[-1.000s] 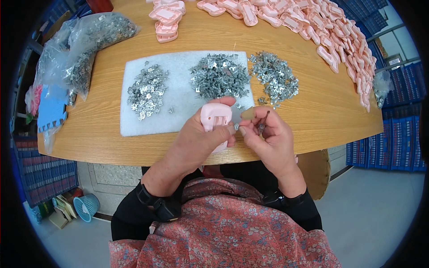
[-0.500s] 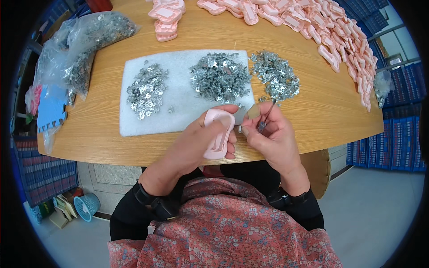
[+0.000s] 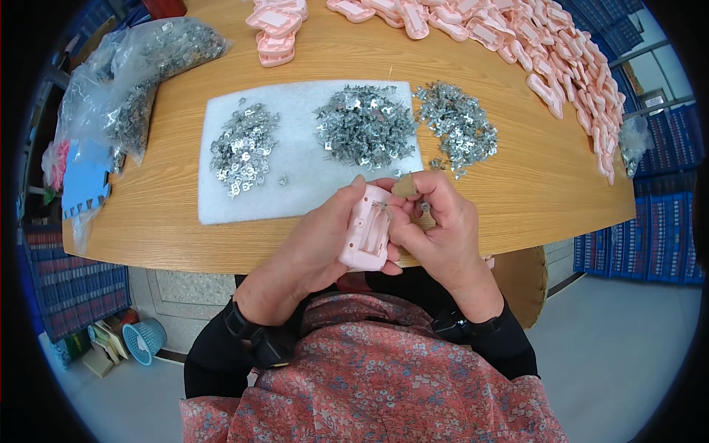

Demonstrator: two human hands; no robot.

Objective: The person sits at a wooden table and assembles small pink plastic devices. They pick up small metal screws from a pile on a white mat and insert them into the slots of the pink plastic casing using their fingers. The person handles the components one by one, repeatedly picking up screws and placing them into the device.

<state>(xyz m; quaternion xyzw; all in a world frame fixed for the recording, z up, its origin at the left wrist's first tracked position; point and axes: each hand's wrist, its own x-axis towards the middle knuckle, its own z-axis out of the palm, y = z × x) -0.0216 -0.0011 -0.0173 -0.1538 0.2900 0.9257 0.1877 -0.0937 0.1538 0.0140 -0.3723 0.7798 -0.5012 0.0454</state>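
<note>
My left hand (image 3: 314, 240) is closed around a pale pink plastic shell (image 3: 355, 255), its hollow side with a long rectangular recess facing up. My right hand (image 3: 443, 229) is pinched at the shell's upper right, thumb and index fingertips on the end of the recess. A small metal clip (image 3: 382, 207) seems to be between those fingertips, mostly covered by them. A tan finger cover (image 3: 405, 186) is on a right finger. A small round grey end of something (image 3: 425, 207) shows among the right fingers; its kind is hidden.
A white foam sheet (image 3: 295, 199) bears two heaps of metal clips (image 3: 365, 125); a third heap (image 3: 461, 133) lies right of it. Many pink shells (image 3: 517, 33) cover the far right; a small stack (image 3: 275, 44) stands far left. Plastic bags of metal parts (image 3: 136, 111) lie left.
The shell has turned so its recess faces up more. My right hand has moved left onto it, and the thin dark tool seen earlier in its fingers no longer shows its shaft.
</note>
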